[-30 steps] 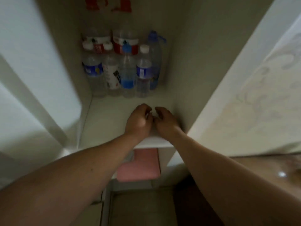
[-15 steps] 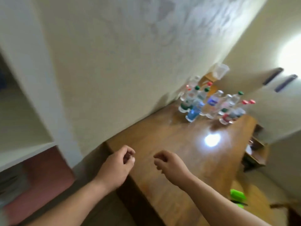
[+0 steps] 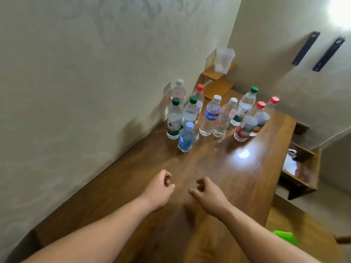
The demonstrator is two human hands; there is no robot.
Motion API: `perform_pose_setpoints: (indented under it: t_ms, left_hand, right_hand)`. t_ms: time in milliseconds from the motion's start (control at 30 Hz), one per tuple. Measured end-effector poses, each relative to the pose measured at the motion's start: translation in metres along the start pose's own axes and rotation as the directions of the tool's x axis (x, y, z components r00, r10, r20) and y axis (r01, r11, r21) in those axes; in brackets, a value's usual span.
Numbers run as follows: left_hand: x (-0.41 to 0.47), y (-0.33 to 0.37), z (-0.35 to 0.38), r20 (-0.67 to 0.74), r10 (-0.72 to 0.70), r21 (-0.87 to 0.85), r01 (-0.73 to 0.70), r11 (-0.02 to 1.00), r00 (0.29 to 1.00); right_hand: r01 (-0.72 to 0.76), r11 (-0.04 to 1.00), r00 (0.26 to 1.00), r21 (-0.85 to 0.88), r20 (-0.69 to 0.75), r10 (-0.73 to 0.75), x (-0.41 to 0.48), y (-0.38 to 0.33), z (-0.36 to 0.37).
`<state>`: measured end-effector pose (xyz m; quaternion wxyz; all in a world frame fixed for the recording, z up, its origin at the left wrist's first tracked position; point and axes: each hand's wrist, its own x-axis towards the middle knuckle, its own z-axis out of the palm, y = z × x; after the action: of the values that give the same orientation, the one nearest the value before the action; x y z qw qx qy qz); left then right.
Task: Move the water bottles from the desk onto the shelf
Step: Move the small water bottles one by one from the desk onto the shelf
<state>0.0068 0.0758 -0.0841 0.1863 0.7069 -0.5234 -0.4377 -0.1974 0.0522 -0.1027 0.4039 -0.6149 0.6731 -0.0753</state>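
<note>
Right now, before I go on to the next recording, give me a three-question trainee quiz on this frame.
1. True or false: the left hand holds a bottle.
2. Which bottle stands nearest the hands? A) the small blue bottle B) the blue-label bottle C) the clear tub
3. Fill in: the bottles stand at the far end of the ____, near the wall.

Key
1. False: both it and the right hand are empty, fingers loosely curled above the desk.
2. A.
3. Desk.
</note>
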Motion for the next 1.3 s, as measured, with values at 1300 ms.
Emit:
perform_pose_setpoints:
  t_ms: [1300]
  left_hand:
    - [-0.21,-0.097,-0.157,-0.51,0.233,-0.084,-0.318,0.944,0.828]
  right_hand:
    - [0.638,0.77,0.763,0.021,-0.149,-0.629,-0.162,-0.229,0.119]
